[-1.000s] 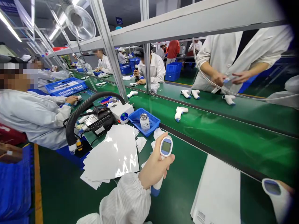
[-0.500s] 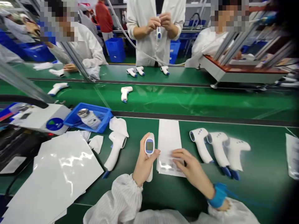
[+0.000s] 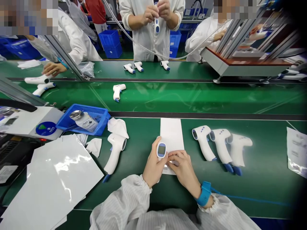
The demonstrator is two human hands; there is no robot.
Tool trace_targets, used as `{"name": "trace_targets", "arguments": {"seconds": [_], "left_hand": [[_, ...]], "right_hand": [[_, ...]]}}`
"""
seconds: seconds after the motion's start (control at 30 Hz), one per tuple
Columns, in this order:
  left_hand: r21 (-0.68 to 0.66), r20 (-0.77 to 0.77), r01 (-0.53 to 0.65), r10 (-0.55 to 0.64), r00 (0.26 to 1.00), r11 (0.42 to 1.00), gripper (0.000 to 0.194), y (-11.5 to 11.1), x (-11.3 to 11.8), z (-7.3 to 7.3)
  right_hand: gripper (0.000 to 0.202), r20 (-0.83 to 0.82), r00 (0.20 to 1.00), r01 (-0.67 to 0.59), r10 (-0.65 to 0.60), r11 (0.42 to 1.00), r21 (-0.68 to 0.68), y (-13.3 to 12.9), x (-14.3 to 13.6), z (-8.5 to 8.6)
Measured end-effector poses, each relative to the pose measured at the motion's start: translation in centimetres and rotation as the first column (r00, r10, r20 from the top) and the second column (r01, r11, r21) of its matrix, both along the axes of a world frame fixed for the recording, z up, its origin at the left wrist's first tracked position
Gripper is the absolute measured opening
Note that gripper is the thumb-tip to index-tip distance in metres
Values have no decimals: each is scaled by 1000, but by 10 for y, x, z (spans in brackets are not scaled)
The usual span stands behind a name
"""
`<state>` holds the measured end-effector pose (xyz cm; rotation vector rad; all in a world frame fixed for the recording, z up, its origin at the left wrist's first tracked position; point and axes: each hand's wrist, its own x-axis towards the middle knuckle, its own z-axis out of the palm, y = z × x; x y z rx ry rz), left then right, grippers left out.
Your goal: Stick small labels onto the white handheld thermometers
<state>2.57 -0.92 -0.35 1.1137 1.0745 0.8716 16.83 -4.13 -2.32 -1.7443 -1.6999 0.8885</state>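
My left hand [image 3: 154,164] is wrapped round a white infrared thermometer [image 3: 161,150] whose small grey screen faces me. Close beside it, the fingertips of my right hand [image 3: 181,164] are drawn together at the thermometer's lower right edge; whatever they may pinch is too small to make out. Under both hands lies a narrow white sheet [image 3: 171,132], its lower part mostly covered. A blue band [image 3: 203,193] with a cord circles my right wrist. To the right, three thermometers lie in a row, the closest being a white one [image 3: 203,140]. Another thermometer [image 3: 115,153] rests to the left.
Glossy white sheets [image 3: 59,179] are piled at left, below a blue tray [image 3: 103,124] holding a metal-capped bottle [image 3: 83,120]. Beyond runs a green conveyor belt [image 3: 192,97] carrying thermometers. Co-workers in white coats [image 3: 151,41] work across it. A plastic bag [image 3: 296,151] lies far right.
My right hand has left the printed part of the sheet and come left to the thermometer. My left hand has shifted slightly right, over the sheet. A co-worker's hand at far left has moved a thermometer.
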Motion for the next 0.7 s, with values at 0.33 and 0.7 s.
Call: {"name": "trace_targets", "arguments": {"seconds": [0.33,0.7], "left_hand": [[65,-10,59,-58,998,996,56,7,2,3],[-85,49,113,-110,993,990,67,-5,4,11]], "right_hand": [[11,-556,802,-369,218,913,-174,-4,10,66],[8,-392,919,20,25,994,112,38,6,61]]}}
